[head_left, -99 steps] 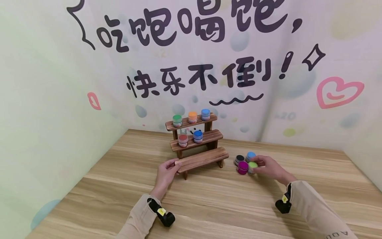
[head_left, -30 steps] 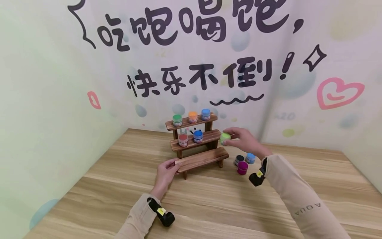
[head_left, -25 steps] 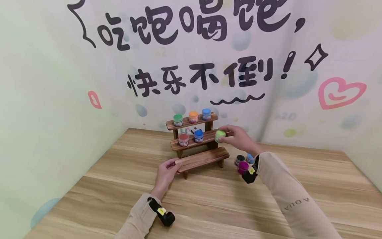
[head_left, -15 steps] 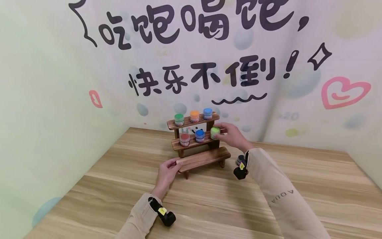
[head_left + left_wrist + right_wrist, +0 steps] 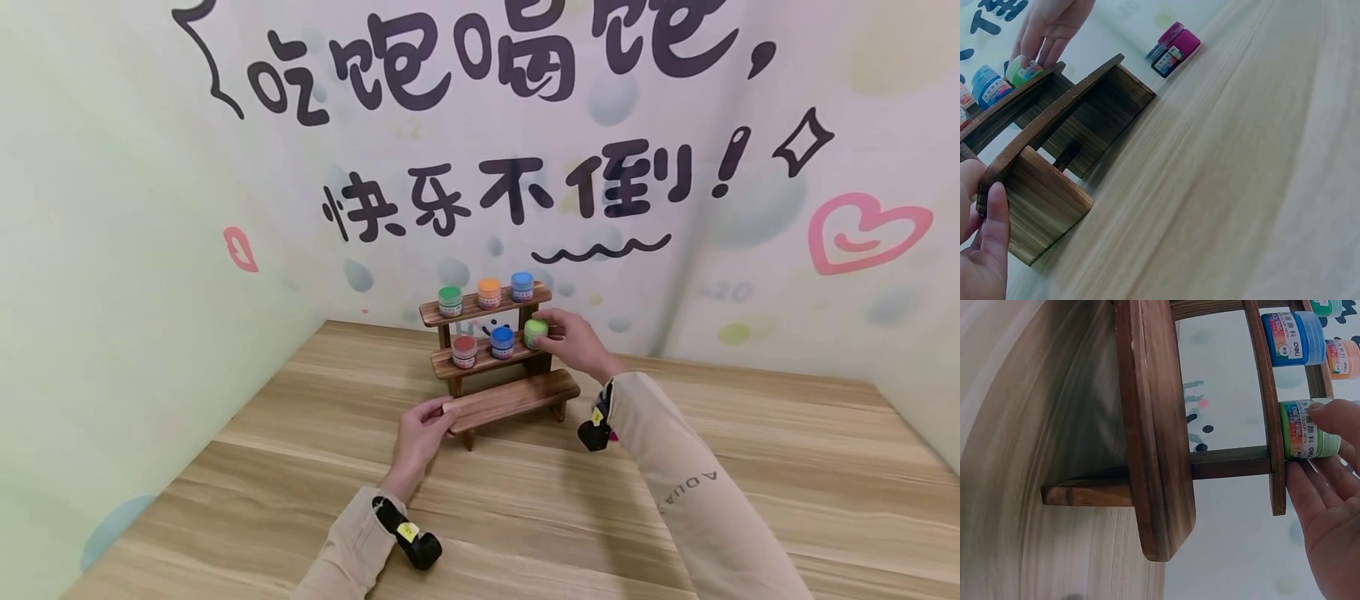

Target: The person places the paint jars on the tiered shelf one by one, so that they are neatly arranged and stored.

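A three-step wooden display stand point(image 5: 517, 398) rests on the table. My left hand point(image 5: 417, 435) pinches the left end of its lowest step, thumb on top. On the right of the middle step sits a light green paint jar point(image 5: 536, 333), upright. My right hand point(image 5: 577, 340) holds that jar between thumb and fingers; in the right wrist view its base meets the step. Beside it on the same step stand a blue paint jar point(image 5: 502, 342) and a red paint jar point(image 5: 464, 352). Green point(image 5: 450, 302), orange point(image 5: 489, 293) and light blue paint jars point(image 5: 522, 287) line the top step.
Right of the stand, a magenta paint jar point(image 5: 1186, 41) and a dark-lidded paint jar point(image 5: 1165, 60) stand on the table, mostly hidden behind my right wrist in the head view. A printed cloth wall point(image 5: 420, 250) rises behind the table point(image 5: 510, 517).
My right hand has lifted the light green jar from the group on the table and carried it left onto the middle step. The left hand keeps its grip on the stand.
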A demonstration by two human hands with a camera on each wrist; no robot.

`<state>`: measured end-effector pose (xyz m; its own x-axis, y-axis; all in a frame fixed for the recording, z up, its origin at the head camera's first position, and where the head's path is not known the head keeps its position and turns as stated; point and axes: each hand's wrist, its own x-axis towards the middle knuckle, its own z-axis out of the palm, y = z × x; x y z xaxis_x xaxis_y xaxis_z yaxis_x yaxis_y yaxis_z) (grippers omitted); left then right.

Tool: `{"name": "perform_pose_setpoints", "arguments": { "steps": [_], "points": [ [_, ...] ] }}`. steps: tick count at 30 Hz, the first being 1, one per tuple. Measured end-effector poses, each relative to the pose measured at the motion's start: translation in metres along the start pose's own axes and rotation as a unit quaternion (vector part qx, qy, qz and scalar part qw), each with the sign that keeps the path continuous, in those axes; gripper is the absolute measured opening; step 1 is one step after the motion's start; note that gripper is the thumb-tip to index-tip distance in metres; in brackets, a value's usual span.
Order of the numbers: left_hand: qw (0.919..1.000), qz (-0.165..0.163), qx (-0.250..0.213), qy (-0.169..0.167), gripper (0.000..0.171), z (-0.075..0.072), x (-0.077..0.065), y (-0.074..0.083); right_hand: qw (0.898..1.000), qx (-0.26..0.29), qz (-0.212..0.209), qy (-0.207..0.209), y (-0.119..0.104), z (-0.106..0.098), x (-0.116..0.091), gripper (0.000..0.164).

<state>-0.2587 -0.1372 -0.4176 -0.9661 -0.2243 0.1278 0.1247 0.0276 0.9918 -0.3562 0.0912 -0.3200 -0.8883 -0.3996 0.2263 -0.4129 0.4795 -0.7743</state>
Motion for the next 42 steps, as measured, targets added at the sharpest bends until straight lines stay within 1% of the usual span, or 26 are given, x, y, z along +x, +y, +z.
{"name": "perform_pose_setpoints", "arguments": {
  "steps": [7,12,18,26,29,35,42],
  "points": [
    [1.0,-0.006,0.001,-0.001,0.031,-0.001,0.001,0.0,1.0,0.01,-0.002,-0.004,0.002,0.0,-0.001,0.04],
    [1.0,0.0,0.002,-0.003,0.032,0.0,0.001,-0.001,1.0,0.019,0.001,-0.005,0.002,0.0,-0.001,0.039],
    [1.0,0.003,0.007,0.003,0.032,0.001,0.0,0.0,1.0,0.024,-0.002,-0.002,0.002,0.0,-0.002,0.038],
    [0.9999,0.001,0.013,0.003,0.031,0.001,0.0,0.0,1.0,0.015,0.004,-0.005,0.002,-0.002,-0.003,0.042],
    [1.0,-0.001,0.009,0.001,0.032,0.0,0.001,0.0,1.0,0.004,0.006,-0.004,0.002,-0.005,-0.004,0.043],
    [1.0,-0.006,0.004,-0.003,0.032,-0.001,0.002,0.0,1.0,-0.004,-0.003,0.014,0.005,-0.017,-0.007,0.039],
    [0.9999,-0.005,0.011,0.005,0.031,0.0,0.0,-0.001,0.999,-0.037,-0.024,0.026,0.01,-0.032,-0.017,0.032]
  ]
}}
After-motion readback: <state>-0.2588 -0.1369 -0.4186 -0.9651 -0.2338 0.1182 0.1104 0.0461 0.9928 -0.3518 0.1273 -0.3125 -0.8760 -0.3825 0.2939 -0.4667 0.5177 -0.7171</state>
